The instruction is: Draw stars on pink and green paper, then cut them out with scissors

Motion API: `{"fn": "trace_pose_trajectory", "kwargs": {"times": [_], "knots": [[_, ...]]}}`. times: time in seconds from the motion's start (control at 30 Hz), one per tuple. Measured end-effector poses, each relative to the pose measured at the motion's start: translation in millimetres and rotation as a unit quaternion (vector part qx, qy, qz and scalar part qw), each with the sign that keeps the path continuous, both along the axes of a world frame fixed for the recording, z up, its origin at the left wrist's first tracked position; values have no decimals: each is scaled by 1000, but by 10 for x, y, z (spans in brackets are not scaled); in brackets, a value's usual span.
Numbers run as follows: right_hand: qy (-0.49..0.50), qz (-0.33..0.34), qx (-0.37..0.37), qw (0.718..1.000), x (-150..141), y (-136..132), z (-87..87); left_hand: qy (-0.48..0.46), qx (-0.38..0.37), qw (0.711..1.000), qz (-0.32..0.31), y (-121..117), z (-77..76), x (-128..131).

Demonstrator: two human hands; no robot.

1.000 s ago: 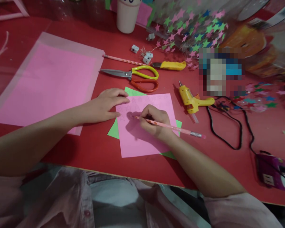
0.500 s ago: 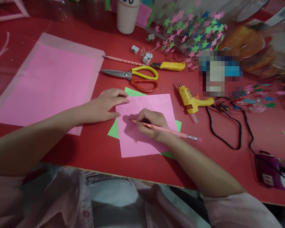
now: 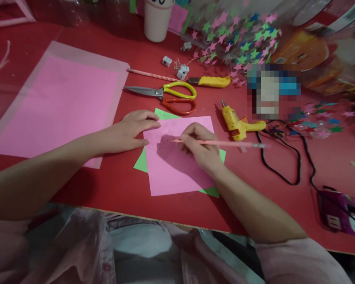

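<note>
My right hand (image 3: 202,148) grips a pink pencil (image 3: 233,143), its tip over the upper left part of a square pink paper (image 3: 174,177). Faint pencil lines show on that paper near its upper left edge. Beneath it lies a green paper (image 3: 141,161), with only its corners sticking out. My left hand (image 3: 137,129) rests with fingers spread at the left edge of the papers. Just beyond the papers are scissors (image 3: 156,92) with one yellow and one red handle.
A yellow glue gun (image 3: 239,125) lies to the right, with a black cord (image 3: 298,157). Farther back are a yellow cutter (image 3: 214,81), a second pencil (image 3: 154,75), a white cup (image 3: 156,23) and many paper stars (image 3: 245,47). Large pink sheets (image 3: 62,106) cover the left side.
My right hand has moved a little up and right, and the pencil has swung flatter, its tip shifting right. My left hand has stayed in place.
</note>
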State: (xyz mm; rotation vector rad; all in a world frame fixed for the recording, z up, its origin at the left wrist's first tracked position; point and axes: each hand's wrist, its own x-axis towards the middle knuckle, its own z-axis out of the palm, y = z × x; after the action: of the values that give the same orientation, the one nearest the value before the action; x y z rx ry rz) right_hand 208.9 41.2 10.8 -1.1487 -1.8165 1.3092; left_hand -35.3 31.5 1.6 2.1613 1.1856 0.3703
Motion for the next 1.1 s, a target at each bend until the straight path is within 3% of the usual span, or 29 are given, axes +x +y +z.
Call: {"fn": "trace_pose_trajectory", "kwargs": {"times": [0.13, 0.27, 0.37, 0.43, 0.63, 0.83, 1.1], "knots": [[42, -46, -44, 997, 39, 77, 31, -8, -10, 1000, -17, 12, 23, -68], [31, 6, -74, 997, 24, 49, 20, -12, 21, 1000, -9, 41, 34, -145], [9, 67, -49, 997, -4, -14, 25, -21, 47, 999, 8, 43, 22, -141], [-6, 95, -24, 995, -8, -29, 32, -28, 60, 998, -13, 25, 7, -106], [-48, 25, 27, 998, 32, 68, -45, 7, 82, 994, -68, -29, -39, -14], [-69, 55, 56, 995, 16, 36, -67, 6, 82, 994, -69, -9, -80, -28], [-76, 65, 33, 994, 16, 36, -43, 14, 74, 995, -72, -21, -65, -26]]}}
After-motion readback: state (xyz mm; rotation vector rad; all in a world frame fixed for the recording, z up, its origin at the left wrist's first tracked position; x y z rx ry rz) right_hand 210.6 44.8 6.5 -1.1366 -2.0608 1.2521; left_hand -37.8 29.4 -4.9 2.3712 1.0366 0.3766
